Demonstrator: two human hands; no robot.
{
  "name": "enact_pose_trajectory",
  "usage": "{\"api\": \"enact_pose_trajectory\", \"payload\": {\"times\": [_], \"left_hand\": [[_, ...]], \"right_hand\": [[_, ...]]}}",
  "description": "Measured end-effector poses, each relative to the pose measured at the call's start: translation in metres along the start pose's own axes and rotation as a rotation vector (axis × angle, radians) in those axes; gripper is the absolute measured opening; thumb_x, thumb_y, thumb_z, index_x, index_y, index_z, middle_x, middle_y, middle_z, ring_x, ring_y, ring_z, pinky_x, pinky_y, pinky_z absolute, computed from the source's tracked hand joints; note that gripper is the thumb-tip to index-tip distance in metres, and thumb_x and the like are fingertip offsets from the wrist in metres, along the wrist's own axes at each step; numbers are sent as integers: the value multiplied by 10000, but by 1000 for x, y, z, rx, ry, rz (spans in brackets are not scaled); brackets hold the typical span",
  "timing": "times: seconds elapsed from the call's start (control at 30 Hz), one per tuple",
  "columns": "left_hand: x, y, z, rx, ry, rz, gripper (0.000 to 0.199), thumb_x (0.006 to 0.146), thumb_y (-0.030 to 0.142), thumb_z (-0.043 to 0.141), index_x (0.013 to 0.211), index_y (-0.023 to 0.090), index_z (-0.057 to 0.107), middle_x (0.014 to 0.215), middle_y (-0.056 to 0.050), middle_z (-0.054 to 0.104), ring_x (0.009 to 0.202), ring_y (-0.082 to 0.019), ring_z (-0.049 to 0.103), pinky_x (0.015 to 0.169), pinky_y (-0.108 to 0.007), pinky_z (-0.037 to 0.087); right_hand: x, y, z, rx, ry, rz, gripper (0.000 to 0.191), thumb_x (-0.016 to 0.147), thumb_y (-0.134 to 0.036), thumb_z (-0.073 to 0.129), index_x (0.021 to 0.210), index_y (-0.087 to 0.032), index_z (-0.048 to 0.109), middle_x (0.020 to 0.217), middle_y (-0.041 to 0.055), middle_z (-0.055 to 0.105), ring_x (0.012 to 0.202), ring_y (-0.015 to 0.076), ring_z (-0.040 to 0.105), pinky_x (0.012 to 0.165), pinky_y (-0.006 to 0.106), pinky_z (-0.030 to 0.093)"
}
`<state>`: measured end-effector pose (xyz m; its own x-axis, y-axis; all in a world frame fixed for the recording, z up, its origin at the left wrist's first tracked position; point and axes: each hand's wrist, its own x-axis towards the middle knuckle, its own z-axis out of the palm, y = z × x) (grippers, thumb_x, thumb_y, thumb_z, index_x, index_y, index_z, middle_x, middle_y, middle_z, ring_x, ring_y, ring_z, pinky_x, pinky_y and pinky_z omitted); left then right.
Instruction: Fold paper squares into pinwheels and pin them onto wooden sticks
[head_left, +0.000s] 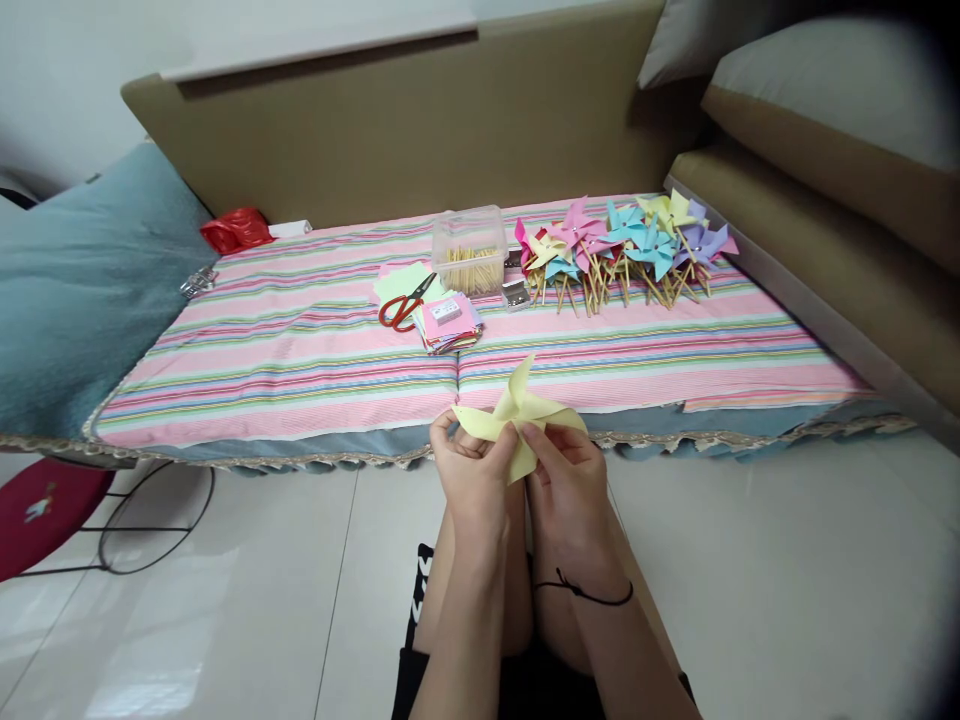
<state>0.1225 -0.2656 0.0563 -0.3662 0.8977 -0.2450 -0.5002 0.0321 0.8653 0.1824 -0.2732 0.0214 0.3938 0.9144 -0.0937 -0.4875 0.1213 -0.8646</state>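
A yellow paper pinwheel [519, 402] is held above my knees, its blades curled in toward the middle. My left hand [474, 462] pinches it from the left, thumb near the centre. From the right, my right hand [568, 470] grips it, thumb also close to the centre and fingers behind the paper. No stick shows on this pinwheel. Beyond it on the striped cloth lie a stack of coloured paper squares [454, 328], red-handled scissors [405, 303] and a small open box of pins [516, 294].
A clear plastic box [470, 235] holds thin wooden sticks. At its right lies a pile of finished pinwheels [637, 240] on sticks. A red plastic bag [237, 232] sits at the back left, by a blue cushion [97, 290]. A red stool [52, 510] stands on the floor.
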Motion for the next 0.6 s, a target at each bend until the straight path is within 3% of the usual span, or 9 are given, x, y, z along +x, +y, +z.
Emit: {"api": "enact_pose_trajectory", "payload": {"times": [0.13, 0.37, 0.6], "left_hand": [[-2, 0, 2, -5, 12, 2, 586, 626, 132, 783, 1054, 207, 390, 691, 25, 707, 619, -100, 659, 686, -242, 527], [0, -2, 1, -49, 7, 13, 575, 607, 113, 789, 1011, 213, 392, 721, 6, 729, 633, -105, 674, 696, -243, 530], [-2, -4, 4, -31, -2, 29, 585, 600, 141, 801, 999, 216, 380, 695, 28, 713, 611, -103, 665, 675, -237, 527]], "right_hand": [[-2, 0, 0, 122, 38, 51, 152, 704, -233, 819, 836, -224, 744, 816, -5, 755, 779, 133, 703, 751, 257, 572], [8, 1, -7, 91, -57, 0, 270, 626, -180, 852, 850, -215, 704, 824, 0, 757, 756, 166, 713, 723, 300, 585], [8, 4, -5, 127, 74, -21, 297, 609, -210, 863, 824, -202, 658, 752, -9, 730, 711, 170, 692, 711, 328, 587]]}}
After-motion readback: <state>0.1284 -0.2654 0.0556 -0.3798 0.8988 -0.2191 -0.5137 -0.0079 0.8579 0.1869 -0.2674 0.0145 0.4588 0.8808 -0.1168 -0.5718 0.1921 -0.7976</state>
